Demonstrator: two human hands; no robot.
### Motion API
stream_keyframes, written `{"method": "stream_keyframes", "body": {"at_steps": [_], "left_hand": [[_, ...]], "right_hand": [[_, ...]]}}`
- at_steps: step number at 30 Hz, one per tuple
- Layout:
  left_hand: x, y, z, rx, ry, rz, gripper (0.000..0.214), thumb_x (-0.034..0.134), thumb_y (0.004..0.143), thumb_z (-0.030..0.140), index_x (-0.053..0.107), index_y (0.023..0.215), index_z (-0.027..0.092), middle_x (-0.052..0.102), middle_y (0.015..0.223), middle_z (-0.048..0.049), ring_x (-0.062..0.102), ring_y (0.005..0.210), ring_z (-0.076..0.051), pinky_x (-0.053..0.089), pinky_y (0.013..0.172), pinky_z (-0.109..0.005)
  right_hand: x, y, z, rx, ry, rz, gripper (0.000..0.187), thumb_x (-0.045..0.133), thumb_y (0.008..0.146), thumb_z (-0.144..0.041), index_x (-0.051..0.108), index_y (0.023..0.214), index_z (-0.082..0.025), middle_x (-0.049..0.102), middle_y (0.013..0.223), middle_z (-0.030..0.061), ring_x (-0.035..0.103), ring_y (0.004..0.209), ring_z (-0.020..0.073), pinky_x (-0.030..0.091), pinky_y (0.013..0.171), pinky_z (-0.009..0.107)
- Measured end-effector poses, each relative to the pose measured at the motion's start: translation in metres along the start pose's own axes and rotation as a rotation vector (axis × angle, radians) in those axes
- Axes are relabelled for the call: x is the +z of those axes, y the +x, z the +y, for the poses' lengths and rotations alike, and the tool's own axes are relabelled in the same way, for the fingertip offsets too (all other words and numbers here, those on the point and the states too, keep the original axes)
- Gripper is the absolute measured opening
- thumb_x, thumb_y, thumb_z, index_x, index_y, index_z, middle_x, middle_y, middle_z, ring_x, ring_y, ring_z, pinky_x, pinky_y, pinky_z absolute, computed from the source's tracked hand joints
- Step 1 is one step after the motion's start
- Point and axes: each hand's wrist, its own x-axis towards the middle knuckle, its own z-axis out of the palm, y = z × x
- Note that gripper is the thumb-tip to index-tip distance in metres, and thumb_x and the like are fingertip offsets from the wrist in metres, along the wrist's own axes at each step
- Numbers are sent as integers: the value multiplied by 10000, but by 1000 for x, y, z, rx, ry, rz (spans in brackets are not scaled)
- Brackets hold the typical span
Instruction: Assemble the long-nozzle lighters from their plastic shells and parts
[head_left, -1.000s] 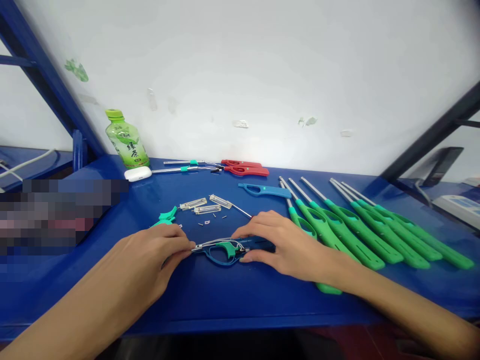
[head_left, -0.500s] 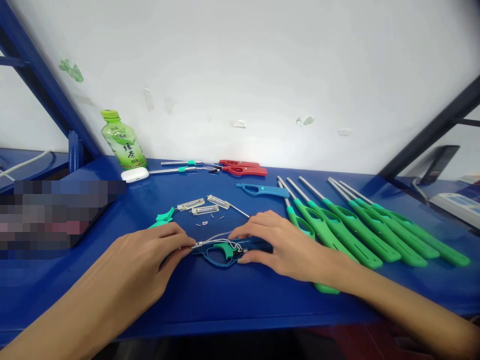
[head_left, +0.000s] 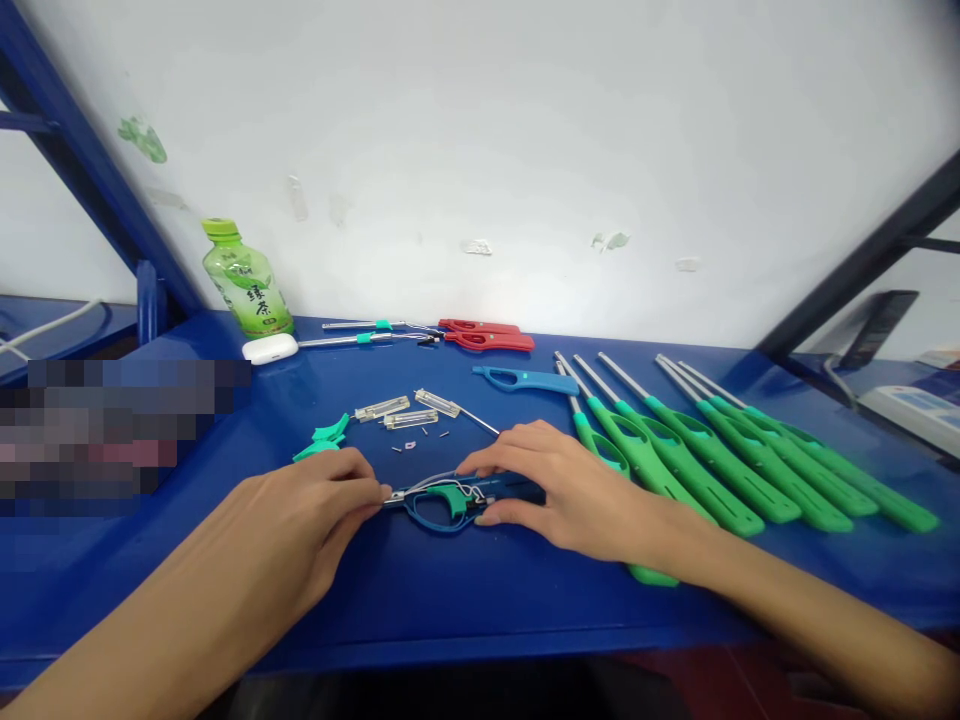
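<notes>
An opened blue lighter handle [head_left: 450, 500] with a green trigger and thin wires lies on the blue table [head_left: 480, 600] in front of me. My left hand [head_left: 315, 510] pinches the metal tube end at the handle's left tip, fingers closed. My right hand [head_left: 559, 490] lies over the handle's right part, fingers curled on it, holding it down. Small clear parts [head_left: 397, 412] and tiny pins lie just behind, with a green piece [head_left: 324, 440] to their left.
Several finished green long-nosed lighters [head_left: 712, 455] lie in a row at the right. A blue half shell [head_left: 525, 380], red shells [head_left: 487, 338] with metal tubes, a white earbud case [head_left: 270, 348] and a green tea bottle [head_left: 244, 282] stand further back. A white wall rises behind.
My left hand's fingertips have shifted slightly at the handle's left tip; the view has dropped a little. My right hand stays on the handle.
</notes>
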Motion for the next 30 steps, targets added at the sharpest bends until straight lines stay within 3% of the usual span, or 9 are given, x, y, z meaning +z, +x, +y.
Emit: {"method": "stream_keyframes", "body": {"at_steps": [5,11,15,20,23,30], "left_hand": [[6,-1,3,22,-38,119,426,438,1046,353,831,882,329,791,972,-15,784,828,-216,572,680,-330],[21,4,9,-85,-121,192,426,490,1071,492,781,842,282,735,963,-15,717,733,-185,513,688,-347],[24,7,11,-117,-154,175,384,503,1068,486,757,880,267,731,989,-11,719,766,-194,508,700,-355],[23,10,16,-132,-202,155,332,520,1060,480,804,1092,311,759,1061,-3,755,865,-206,552,769,-354],[25,13,16,-111,-238,141,339,509,1056,449,825,991,344,762,1019,18,756,870,-183,565,784,-321],[17,7,5,-134,-245,160,291,601,993,521,836,1056,362,812,983,19,763,837,-213,580,791,-348]], "right_hand": [[0,0,0,3,-18,-16,553,801,1015,-406,641,1517,-239,759,1134,56,691,1104,261,497,1028,399],[-1,1,-1,14,17,-29,506,794,1022,-403,655,1481,-241,763,1198,59,682,1158,261,495,1079,409],[-1,1,1,-3,1,-17,511,808,1007,-419,665,1465,-245,765,1158,51,687,1138,257,499,1074,413],[-1,1,2,-36,-9,-21,530,795,1007,-446,664,1484,-256,757,1151,55,686,1122,257,492,1046,405],[-1,0,1,-66,-11,-44,439,741,1047,-440,697,1459,-298,744,1188,52,678,1121,252,478,1037,406],[2,1,2,-79,-9,-35,378,748,1049,-404,741,1403,-274,740,1214,60,675,1122,254,475,1018,404]]}}
